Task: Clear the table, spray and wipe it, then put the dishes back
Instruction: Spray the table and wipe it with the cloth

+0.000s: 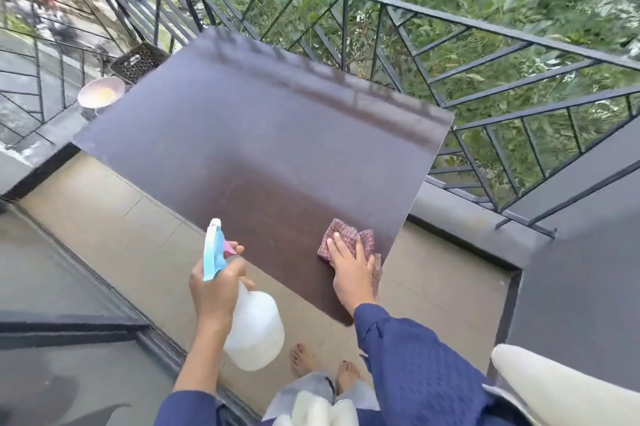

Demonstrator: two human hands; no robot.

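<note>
Balcony, outdoors. Dark brown bench stands by a black metal railing, green leaves beyond.

Left hand: fingers curled round the neck of a spray bottle, one fingertip on the pink trigger. The bottle has a pale translucent body and a blue head. It is held in the air off the bench's near edge, over the tiled floor, nozzle pointing up and away.

Right hand: laid flat, palm down, on a red checked cloth. Fingers are straight and slightly spread, pressing it onto the bench. The cloth is bunched and sits on the top close to the near right corner.

Dishes: a round bowl with a pale inside sits off the bench, on the ledge by the railing past the far left corner. A dark tray lies just behind it; what it holds is too blurred to tell.

Blue sleeves on both arms. Bare feet on the floor below the bench edge.
</note>
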